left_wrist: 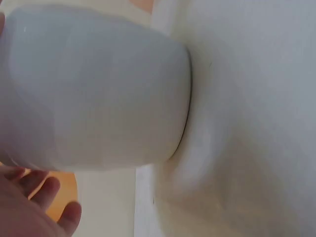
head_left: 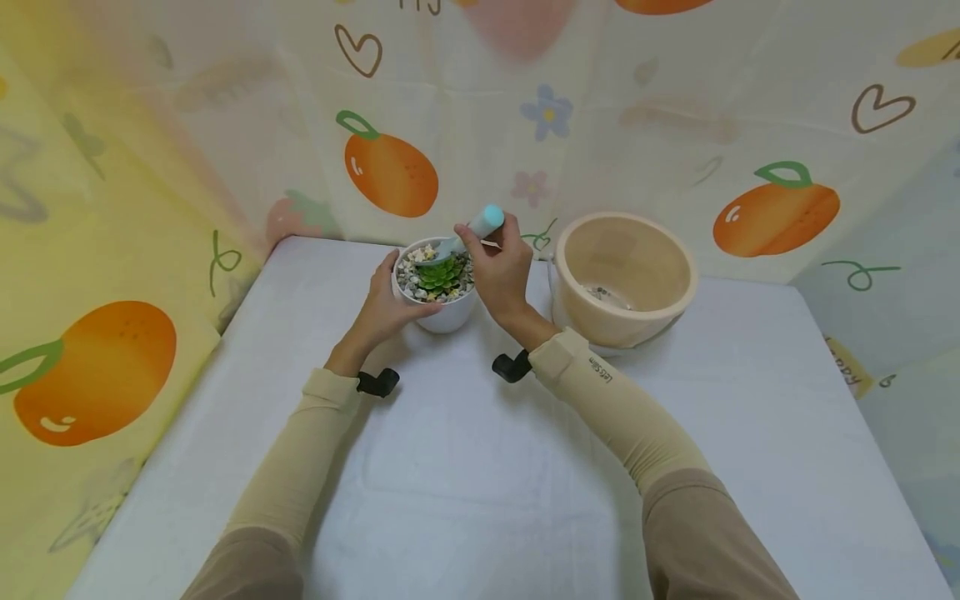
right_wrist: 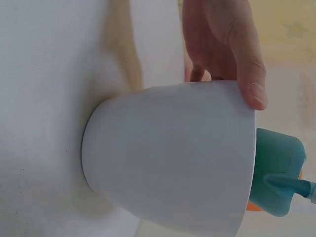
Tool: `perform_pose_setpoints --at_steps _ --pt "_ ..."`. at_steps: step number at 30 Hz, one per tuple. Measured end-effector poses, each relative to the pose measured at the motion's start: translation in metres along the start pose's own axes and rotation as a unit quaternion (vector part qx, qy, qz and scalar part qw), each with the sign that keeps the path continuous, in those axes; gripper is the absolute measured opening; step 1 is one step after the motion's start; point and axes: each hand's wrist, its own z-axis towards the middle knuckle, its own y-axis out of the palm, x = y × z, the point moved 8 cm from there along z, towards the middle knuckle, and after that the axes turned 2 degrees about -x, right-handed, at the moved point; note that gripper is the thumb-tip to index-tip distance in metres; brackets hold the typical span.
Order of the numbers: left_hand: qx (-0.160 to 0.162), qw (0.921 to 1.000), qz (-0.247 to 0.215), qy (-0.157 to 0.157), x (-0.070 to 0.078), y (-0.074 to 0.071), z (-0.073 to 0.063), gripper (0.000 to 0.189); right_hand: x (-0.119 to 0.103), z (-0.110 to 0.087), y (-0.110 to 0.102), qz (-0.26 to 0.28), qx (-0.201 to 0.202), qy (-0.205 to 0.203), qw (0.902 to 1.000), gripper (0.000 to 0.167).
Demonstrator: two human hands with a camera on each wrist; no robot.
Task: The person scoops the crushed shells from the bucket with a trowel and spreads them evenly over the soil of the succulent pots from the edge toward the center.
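A small white flowerpot point(head_left: 444, 318) stands upright on the table, filled with pale pebbles point(head_left: 411, 279) around a green succulent point(head_left: 438, 277). My left hand point(head_left: 386, 296) holds the pot by its left side, thumb along the front of the rim. In the right wrist view, the thumb point(right_wrist: 254, 94) bends over the pot's edge. My right hand point(head_left: 504, 271) grips a small trowel point(head_left: 487, 220) by its light-blue handle, above the right side of the rim. The trowel's teal blade point(right_wrist: 279, 170) slants down into the pot's mouth, by the succulent; its tip is hidden.
To the right of my right hand stands a larger beige pot point(head_left: 626, 321), with a few small bits on its floor. White cloth covers the table point(head_left: 480, 475). A printed curtain point(head_left: 465, 108) hangs right behind both pots.
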Motion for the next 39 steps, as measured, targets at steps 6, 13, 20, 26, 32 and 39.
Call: perform_pose_setpoints --at_steps 6,13,20,26,32,39 --pt "-0.03 0.9994 -0.008 -0.017 -0.006 0.001 0.005 0.119 0.001 -0.001 0.002 -0.011 0.002 -0.008 0.9999 0.032" --pt "0.011 0.9998 -0.012 0.005 0.0 0.001 0.002 0.112 -0.004 0.0 -0.002 -0.035 0.022 -0.032 0.9986 0.033" --pt "0.033 0.9991 0.028 0.003 0.005 0.0 -0.002 0.115 -0.007 0.001 -0.005 -0.054 0.034 -0.037 0.9972 0.034" --pt "0.011 0.9998 0.015 0.007 0.003 0.0 0.001 0.114 -0.011 0.0 -0.006 -0.074 0.025 -0.038 0.9962 0.036" --pt "-0.005 0.9999 -0.014 0.007 0.0 0.001 0.004 0.115 -0.018 0.0 -0.008 -0.081 0.016 -0.061 0.9947 0.035" --pt "0.004 0.9996 -0.027 0.002 -0.005 0.001 0.004 0.113 -0.022 0.004 -0.014 -0.074 0.023 -0.083 0.9935 0.035"
